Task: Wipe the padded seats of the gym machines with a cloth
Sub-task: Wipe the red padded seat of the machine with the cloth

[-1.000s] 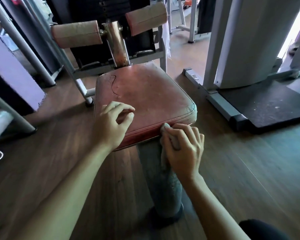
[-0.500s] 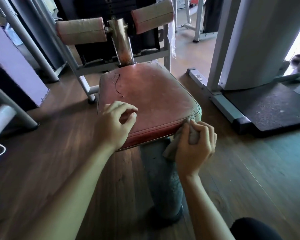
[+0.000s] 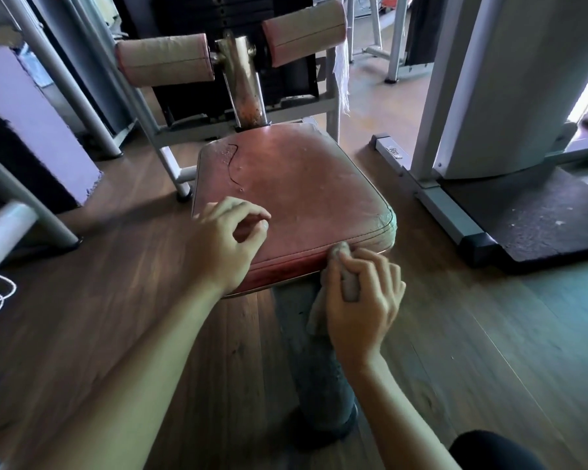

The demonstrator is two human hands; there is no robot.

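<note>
Although most of the grey cloth (image 3: 348, 283) is bunched out of sight inside the right hand (image 3: 360, 308), a crumpled end pokes out above the knuckles against the front edge of the red padded seat (image 3: 296, 195), and a tail hangs below the palm in front of the seat's grey post (image 3: 316, 378), whose top is hidden. That hand is curled tight around the cloth just below the seat's front right corner, wrist bent upward. The left hand (image 3: 223, 242) rests on the seat's front left corner, fingers loosely curled, holding nothing, thumb near the forefinger.
</note>
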